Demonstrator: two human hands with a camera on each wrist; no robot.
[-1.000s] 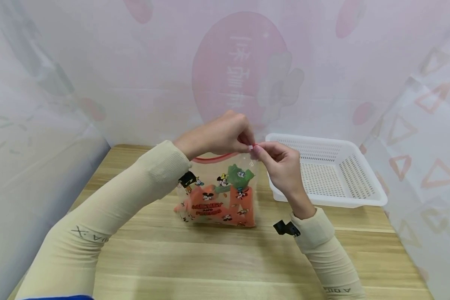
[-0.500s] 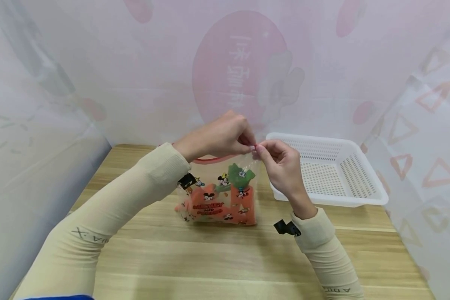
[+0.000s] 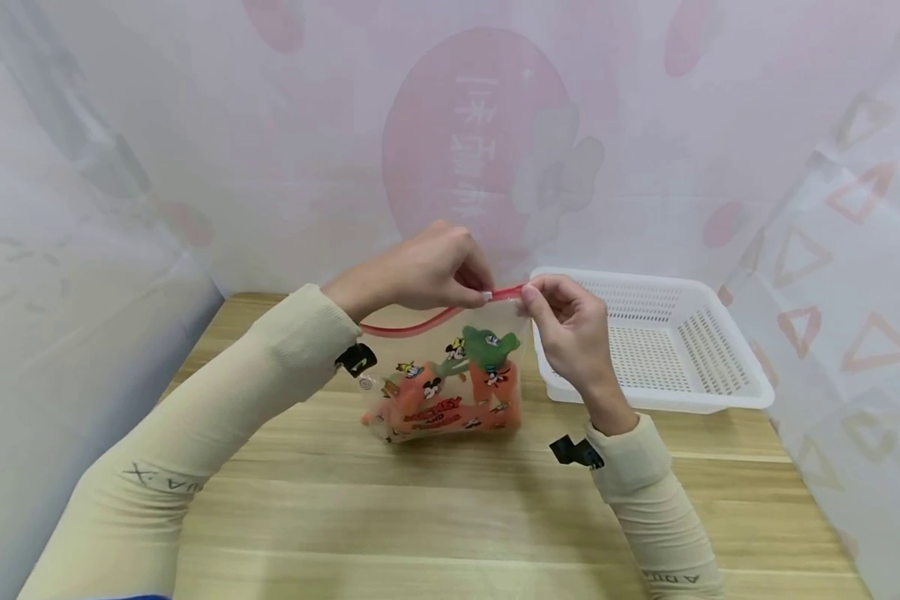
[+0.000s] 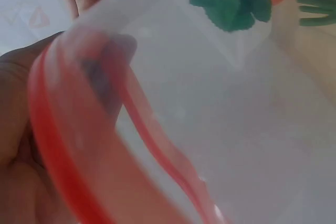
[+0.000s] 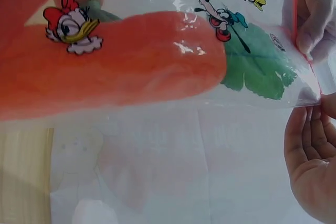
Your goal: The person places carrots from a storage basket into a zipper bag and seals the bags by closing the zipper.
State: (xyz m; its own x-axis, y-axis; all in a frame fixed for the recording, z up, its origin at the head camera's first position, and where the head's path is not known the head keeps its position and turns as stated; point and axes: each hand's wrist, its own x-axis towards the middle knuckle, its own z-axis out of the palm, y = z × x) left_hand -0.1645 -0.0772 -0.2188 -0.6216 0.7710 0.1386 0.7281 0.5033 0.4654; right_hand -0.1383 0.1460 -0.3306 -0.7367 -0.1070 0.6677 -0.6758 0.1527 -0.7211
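Observation:
A clear zip bag [image 3: 390, 392] with cartoon prints and a red zip strip [image 3: 508, 292] hangs upright below both hands. Through its film show orange carrot-shaped things [image 5: 157, 66] with green leafy tops [image 5: 257, 64]. My left hand [image 3: 435, 268] pinches the small white slider [image 3: 487, 296] on the strip, thumb and fingers together. At the strip's right end, my right hand [image 3: 570, 333] pinches the bag's corner between thumb and forefinger. Left of the slider the two red edges stand apart in the left wrist view. Whether the bag's bottom touches the table cannot be told.
A white perforated plastic basket [image 3: 746, 367] stands at the back right of the wooden table [image 3: 435, 517], just behind the right hand. Pale printed cloth walls [image 3: 285, 167] close in the back and both sides.
My left hand has moved left along the zip strip with the slider, and a stretch of red strip now shows between the hands. The bag has shifted slightly right and tilted.

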